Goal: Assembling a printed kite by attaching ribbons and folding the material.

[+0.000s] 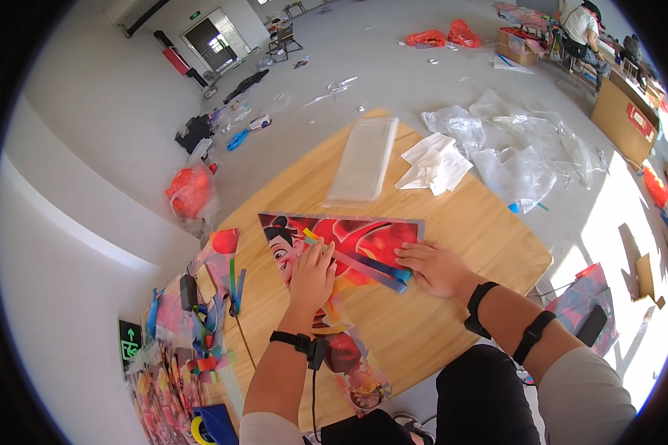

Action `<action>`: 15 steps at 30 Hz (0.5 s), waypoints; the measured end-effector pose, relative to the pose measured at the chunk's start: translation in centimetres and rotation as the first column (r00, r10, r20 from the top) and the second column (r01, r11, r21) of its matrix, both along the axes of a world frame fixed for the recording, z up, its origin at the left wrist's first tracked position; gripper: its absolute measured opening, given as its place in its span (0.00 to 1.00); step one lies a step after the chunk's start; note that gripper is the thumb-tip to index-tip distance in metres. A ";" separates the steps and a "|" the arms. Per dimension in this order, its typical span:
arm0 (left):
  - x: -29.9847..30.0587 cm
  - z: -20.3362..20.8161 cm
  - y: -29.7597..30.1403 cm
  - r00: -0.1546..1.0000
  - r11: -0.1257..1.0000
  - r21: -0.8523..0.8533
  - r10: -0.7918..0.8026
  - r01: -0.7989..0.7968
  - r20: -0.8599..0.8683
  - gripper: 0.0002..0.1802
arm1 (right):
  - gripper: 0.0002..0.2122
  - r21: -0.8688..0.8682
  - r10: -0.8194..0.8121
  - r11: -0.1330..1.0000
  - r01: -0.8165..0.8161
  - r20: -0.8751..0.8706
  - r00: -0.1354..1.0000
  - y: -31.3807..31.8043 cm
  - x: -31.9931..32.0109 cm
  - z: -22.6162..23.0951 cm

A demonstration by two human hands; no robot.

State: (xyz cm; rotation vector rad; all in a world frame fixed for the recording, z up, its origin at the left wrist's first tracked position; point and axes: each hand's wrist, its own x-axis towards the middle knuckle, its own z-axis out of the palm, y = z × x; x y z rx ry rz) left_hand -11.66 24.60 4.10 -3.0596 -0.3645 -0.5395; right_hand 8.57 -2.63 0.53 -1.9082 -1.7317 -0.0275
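Observation:
A thin red sheet (382, 233) printed with a cartoon figure lies on the wooden table in front of me. A multicoloured ribbon (364, 265) runs slantwise across it, with a blue end towards the right. My left hand (313, 276) rests flat on the sheet beside the printed head, fingers stretched out over part of the ribbon. At the sheet's right edge, my right hand (432, 268) lies with extended fingers close to the ribbon's blue end. A narrower printed strip (352, 363) reaches from under the sheet towards my lap.
Clear plastic sleeves (362, 159) and crumpled white paper (434, 163) lie at the table's (490, 245) far side. Printed sheets (163, 393) and ribbons are piled at left. Plastic film (516, 174) covers floor beyond; a person (580, 33) works near a cardboard box (623, 115).

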 end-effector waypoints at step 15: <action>1.2 -2.5 4.1 0.974 0.990 0.023 0.144 -0.142 -0.176 0.29 | 0.21 -0.025 -0.001 1.000 0.000 -0.035 0.999 -0.1 -0.1 0.0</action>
